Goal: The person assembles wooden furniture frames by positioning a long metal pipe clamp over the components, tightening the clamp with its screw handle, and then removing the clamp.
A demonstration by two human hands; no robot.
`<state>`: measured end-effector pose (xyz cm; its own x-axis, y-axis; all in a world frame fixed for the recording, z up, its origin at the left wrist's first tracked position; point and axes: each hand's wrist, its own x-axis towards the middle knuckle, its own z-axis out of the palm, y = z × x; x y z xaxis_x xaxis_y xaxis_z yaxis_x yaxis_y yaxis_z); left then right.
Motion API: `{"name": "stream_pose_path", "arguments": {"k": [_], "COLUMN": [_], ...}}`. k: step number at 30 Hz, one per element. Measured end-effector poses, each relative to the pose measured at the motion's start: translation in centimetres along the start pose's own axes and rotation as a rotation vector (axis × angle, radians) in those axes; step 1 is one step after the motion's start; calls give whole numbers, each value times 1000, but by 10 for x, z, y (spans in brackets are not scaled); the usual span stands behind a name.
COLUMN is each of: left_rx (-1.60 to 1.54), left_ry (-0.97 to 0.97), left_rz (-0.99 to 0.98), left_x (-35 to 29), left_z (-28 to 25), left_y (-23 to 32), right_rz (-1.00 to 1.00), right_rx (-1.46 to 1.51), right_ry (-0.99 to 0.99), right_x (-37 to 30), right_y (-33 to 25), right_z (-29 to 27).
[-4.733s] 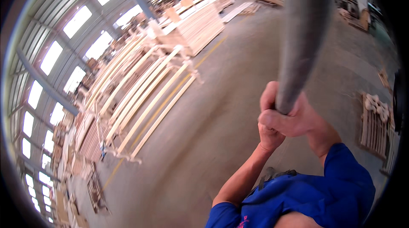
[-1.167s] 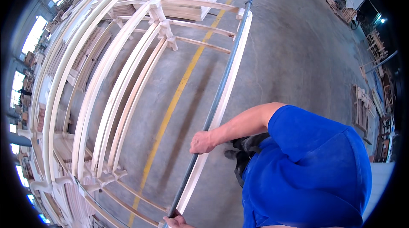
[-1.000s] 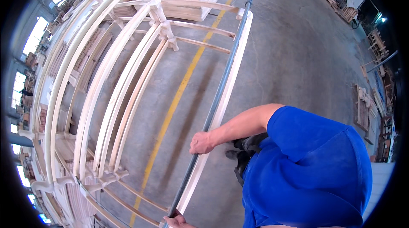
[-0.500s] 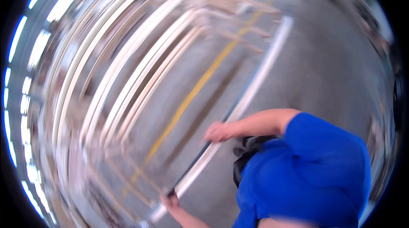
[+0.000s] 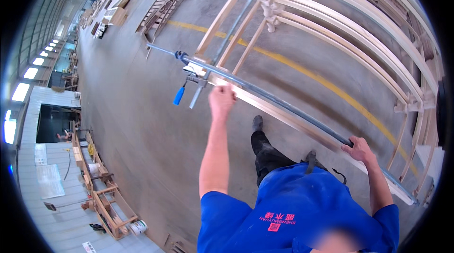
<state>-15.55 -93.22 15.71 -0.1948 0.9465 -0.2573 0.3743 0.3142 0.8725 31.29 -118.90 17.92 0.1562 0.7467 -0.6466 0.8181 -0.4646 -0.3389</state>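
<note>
My right hand (image 5: 359, 149) is closed around the long grey metal pipe of a clamp (image 5: 283, 102), which lies along a pale wooden rail (image 5: 269, 110) of a large frame. At the rail's left end my left hand (image 5: 223, 99) is closed against the edge, its fingers curled; whether it grips anything is hidden. Just beyond it is the clamp's dark head (image 5: 181, 56). A second metal bar (image 5: 244, 17) crosses there, running along the frame's left side. Beside that crossing hangs a blue handle (image 5: 178, 95).
The wooden frame's curved rails (image 5: 340, 45) stretch to the right over a yellow floor line (image 5: 326, 83). My feet (image 5: 257, 123) stand close to the near rail. A slatted wooden rack (image 5: 165, 9) is farther off; a timber stand (image 5: 106, 201) lines the lower-left wall.
My view has swung round, and the earlier blur has cleared. The clamp head and blue handle now show beside my left hand. My right hand stays on the long bar.
</note>
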Motion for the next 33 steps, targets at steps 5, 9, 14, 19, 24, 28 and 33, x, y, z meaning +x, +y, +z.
{"name": "stream_pose_path", "arguments": {"k": [5,9,14,19,24,28,33], "left_rx": [-263,-497,-669,-600,-631,-653,-635], "left_ry": [318,125,-129,-328,-362,-389,-423], "left_rz": [-9,-197,-400,-359,-358,-341,-329], "left_x": [149,242,315,346,347,348,348], "left_z": [-138,-165,-149,-136,-133,-135,-139], "left_y": [-22,-48,-78,-71,-66,-65,-65], "right_rz": [-38,-6,110,-12,-3,34,57], "right_rx": [68,67,166,16,-31,-28,-61], "right_ry": [-125,-219,-374,-257,-185,-195,-202], "right_x": [73,129,180,191,188,189,191], "right_y": [-106,-230,-295,-293,-290,-290,-295], "right_z": [1,-4,15,30,36,40,39]}}
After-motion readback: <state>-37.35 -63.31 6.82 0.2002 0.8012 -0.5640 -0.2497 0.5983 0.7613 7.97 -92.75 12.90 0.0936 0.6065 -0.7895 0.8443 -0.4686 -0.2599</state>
